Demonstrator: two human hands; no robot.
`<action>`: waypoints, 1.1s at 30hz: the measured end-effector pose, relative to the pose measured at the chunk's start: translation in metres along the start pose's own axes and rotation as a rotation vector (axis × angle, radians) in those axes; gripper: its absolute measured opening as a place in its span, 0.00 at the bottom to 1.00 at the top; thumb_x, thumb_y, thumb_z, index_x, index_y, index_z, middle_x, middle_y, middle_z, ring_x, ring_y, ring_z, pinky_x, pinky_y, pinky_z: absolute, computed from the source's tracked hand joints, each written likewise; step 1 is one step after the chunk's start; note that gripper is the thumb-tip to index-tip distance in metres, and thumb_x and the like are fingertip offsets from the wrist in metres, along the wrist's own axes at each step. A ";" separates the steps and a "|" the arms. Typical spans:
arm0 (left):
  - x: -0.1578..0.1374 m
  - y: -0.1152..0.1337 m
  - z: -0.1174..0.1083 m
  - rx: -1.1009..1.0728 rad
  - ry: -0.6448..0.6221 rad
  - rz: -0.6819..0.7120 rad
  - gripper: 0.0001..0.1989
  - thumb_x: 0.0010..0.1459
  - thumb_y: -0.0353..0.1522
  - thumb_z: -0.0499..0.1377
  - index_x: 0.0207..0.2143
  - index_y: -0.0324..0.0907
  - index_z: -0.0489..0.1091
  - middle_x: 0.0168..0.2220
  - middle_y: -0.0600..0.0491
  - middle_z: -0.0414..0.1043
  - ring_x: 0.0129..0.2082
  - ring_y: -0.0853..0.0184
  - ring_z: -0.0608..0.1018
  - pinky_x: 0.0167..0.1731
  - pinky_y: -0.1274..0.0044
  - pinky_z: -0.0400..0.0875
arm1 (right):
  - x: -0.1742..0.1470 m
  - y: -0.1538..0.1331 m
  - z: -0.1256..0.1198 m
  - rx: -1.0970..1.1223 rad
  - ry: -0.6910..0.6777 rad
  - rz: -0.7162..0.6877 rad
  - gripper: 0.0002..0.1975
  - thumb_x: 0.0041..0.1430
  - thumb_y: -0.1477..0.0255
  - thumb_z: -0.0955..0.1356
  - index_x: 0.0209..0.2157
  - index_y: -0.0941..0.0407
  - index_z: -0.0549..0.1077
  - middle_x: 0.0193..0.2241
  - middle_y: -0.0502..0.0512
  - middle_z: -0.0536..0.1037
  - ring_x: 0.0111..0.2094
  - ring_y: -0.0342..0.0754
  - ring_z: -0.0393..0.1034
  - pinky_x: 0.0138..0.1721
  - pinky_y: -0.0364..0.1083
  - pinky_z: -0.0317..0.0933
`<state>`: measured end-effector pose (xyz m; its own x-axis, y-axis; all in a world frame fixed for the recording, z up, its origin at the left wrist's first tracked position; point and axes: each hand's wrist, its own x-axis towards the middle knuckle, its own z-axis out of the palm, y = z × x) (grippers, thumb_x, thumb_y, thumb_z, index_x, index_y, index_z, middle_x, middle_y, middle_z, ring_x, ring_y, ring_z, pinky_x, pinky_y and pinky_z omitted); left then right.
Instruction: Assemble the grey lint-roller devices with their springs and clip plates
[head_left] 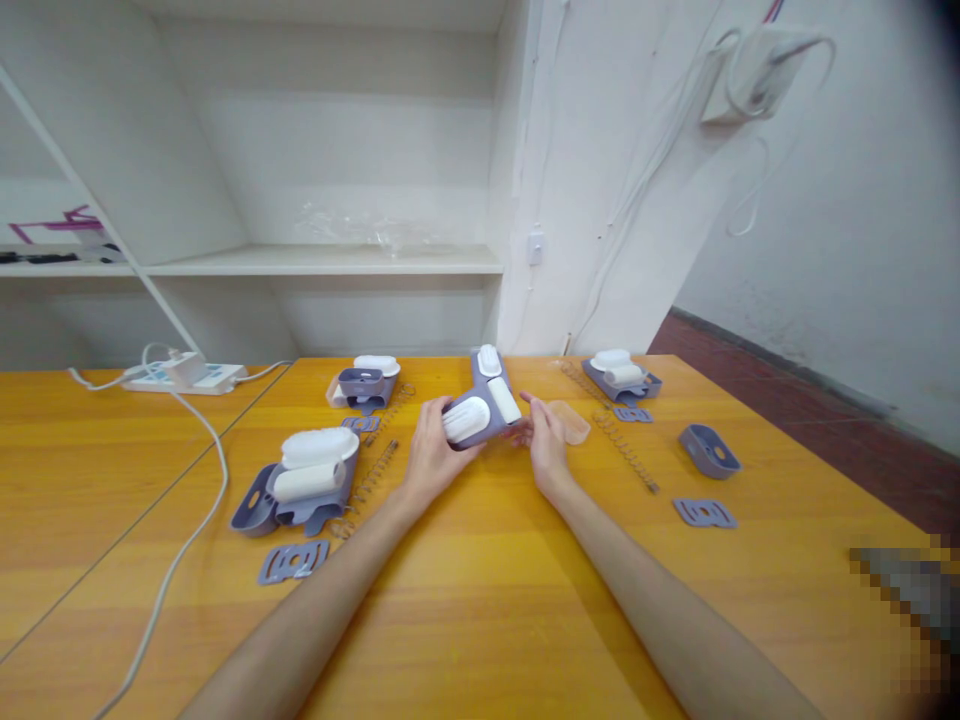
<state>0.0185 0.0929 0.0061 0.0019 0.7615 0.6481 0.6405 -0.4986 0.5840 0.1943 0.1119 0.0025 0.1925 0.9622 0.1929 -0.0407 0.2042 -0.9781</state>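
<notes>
My left hand point(436, 450) is closed around a grey-purple plastic housing point(486, 398) fitted with white ribbed oval pads point(466, 420) and a white cylinder point(503, 400). It is held tilted, above the table. At the housing's right edge is my right hand point(547, 445), its fingers bent and close to the cylinder's end; what they pinch is too small to make out. Just behind the right hand lies a translucent peach oval piece point(570, 422). Coil springs lie on both sides, one spring point(626, 455) at right and another spring point(375, 475) at left.
More grey housings with white parts stand at near left point(315, 485), back left point(367, 385) and back right point(621, 377). A grey oval cup point(709, 452) and slotted plates point(705, 513) lie at right. A white cable point(199, 530) runs from a power strip point(187, 375) along the left.
</notes>
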 end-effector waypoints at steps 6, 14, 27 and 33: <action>0.000 0.001 -0.002 -0.004 0.020 -0.029 0.33 0.41 0.35 0.67 0.49 0.42 0.57 0.45 0.49 0.62 0.45 0.60 0.69 0.45 0.68 0.66 | -0.004 -0.012 -0.011 -0.779 0.384 -0.450 0.25 0.56 0.65 0.62 0.55 0.57 0.61 0.52 0.67 0.63 0.55 0.62 0.54 0.53 0.62 0.47; 0.001 -0.001 -0.002 -0.002 0.050 -0.058 0.33 0.41 0.37 0.67 0.49 0.43 0.57 0.44 0.49 0.62 0.45 0.59 0.69 0.45 0.67 0.66 | 0.012 0.017 -0.028 -0.899 0.385 -0.165 0.32 0.49 0.73 0.63 0.58 0.59 0.57 0.53 0.73 0.55 0.51 0.66 0.60 0.49 0.64 0.52; 0.001 -0.017 0.004 0.074 0.170 -0.110 0.36 0.41 0.37 0.67 0.52 0.42 0.55 0.47 0.47 0.63 0.48 0.55 0.68 0.48 0.62 0.63 | 0.003 0.008 -0.005 -0.370 -0.149 -0.291 0.44 0.47 0.65 0.71 0.62 0.51 0.46 0.50 0.59 0.65 0.34 0.46 0.68 0.39 0.48 0.64; 0.000 -0.009 0.002 0.056 0.137 -0.053 0.34 0.42 0.37 0.67 0.49 0.42 0.56 0.45 0.48 0.64 0.46 0.57 0.69 0.46 0.64 0.64 | 0.014 0.013 -0.010 -0.111 -0.019 -0.088 0.45 0.47 0.60 0.70 0.61 0.54 0.45 0.47 0.60 0.67 0.33 0.46 0.70 0.36 0.46 0.66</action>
<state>0.0139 0.0983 -0.0002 -0.1352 0.7209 0.6798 0.6790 -0.4322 0.5934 0.2058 0.1258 -0.0081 0.1722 0.9449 0.2784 0.0846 0.2674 -0.9599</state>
